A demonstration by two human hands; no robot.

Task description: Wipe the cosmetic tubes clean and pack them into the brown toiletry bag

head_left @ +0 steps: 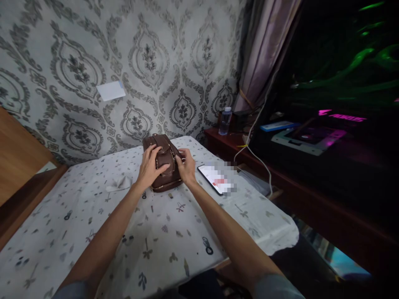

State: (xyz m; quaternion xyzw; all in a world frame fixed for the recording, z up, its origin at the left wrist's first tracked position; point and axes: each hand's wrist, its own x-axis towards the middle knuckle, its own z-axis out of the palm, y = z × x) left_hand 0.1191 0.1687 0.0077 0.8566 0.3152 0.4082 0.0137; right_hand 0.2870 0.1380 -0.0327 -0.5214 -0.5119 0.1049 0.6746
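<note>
A brown leather bag (160, 182) with gold-coloured zips and a flapped front pocket lies on the patterned tablecloth, near the wall. My left hand (150, 165) grips the bag from its left side, thumb and fingers curved over the front pocket. At the bag's right edge, my right hand (186, 166) is closed, thumb against fingers, along the zipped side. Whether a zip pull is between those fingers cannot be made out. Just right of the bag, a phone (212, 178) lies with its screen lit and partly blurred out.
A crumpled pale cloth or tissue (120, 183) lies left of the bag. To the right, a dark red desk (215, 137) carries a clear bottle (225, 121), a white cable (260, 160) and a dark case with pink lights. A wooden panel (21, 158) borders the table's left.
</note>
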